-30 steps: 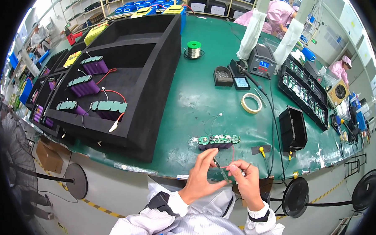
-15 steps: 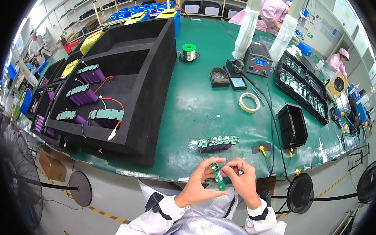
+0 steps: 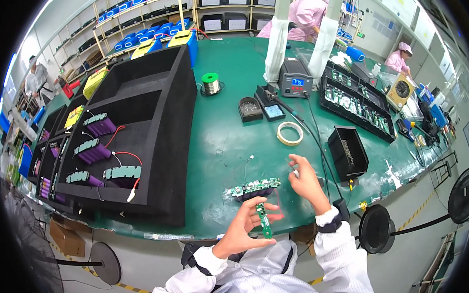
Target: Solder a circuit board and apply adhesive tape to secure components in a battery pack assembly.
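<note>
Left hand (image 3: 241, 233) with slim green board (image 3: 264, 221)

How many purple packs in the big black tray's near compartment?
4 visible: far pack, middle pack, near-left pack, near-right pack. The black tray walls may hide others.

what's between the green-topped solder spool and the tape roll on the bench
The head view shows a small black tray between the solder spool and the tape roll; the soldering-iron stand sits just right of the tray.
</note>
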### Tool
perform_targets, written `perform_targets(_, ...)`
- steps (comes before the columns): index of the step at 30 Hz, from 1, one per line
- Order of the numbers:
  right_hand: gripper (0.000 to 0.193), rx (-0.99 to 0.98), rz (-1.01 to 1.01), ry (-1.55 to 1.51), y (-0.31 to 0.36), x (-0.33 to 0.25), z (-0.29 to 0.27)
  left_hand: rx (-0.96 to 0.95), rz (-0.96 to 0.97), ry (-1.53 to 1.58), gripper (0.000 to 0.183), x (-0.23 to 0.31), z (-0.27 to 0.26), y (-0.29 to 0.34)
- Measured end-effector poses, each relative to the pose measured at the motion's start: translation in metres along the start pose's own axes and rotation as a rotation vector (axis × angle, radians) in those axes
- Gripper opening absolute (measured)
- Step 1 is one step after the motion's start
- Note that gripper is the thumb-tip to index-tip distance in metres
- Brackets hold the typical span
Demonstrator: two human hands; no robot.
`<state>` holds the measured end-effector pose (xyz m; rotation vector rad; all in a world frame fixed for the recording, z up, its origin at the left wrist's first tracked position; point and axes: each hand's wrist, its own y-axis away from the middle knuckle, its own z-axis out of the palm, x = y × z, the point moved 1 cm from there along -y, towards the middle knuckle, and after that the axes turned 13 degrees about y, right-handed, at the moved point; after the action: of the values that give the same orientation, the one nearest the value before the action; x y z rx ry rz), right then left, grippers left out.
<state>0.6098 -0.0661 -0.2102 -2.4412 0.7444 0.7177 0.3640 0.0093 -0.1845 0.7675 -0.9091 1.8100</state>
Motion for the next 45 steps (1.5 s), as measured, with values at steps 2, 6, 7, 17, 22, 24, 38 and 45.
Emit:
perform_targets(2,0.053,-0.02,-0.031,0.124,-0.015,0.01,0.016,0.023,-0.03,0.021,0.098,0.006,0.004,0.0)
perform_targets(6,0.069,0.273,0.178,-0.336,-0.058,0.022,0.037,0.046,-0.105,0.018,0.095,0.006,0.003,-0.003)
perform_targets(7,0.087,0.235,0.301,-0.691,-0.072,0.001,0.033,0.071,-0.137,0.084,0.095,0.01,0.001,0.001)
perform_targets(17,0.05,0.209,0.503,-1.43,-0.17,-0.008,0.04,0.08,-0.114,0.119,0.098,0.005,0.003,0.002)
perform_targets(22,0.022,0.618,0.257,-0.867,-0.134,-0.022,-0.011,0.063,-0.067,0.05,0.098,0.004,0.006,0.0)
perform_targets(24,0.018,0.609,0.085,-0.787,-0.092,-0.065,-0.041,0.077,-0.059,-0.053,0.097,0.011,0.005,0.006)
perform_targets(38,0.038,0.236,-0.119,-0.65,0.108,-0.073,-0.114,0.141,0.102,-0.489,0.094,0.027,0.01,0.003)
perform_targets(45,0.034,0.176,-0.099,-0.648,0.115,-0.083,-0.1,0.158,0.092,-0.547,0.09,0.033,0.014,0.004)
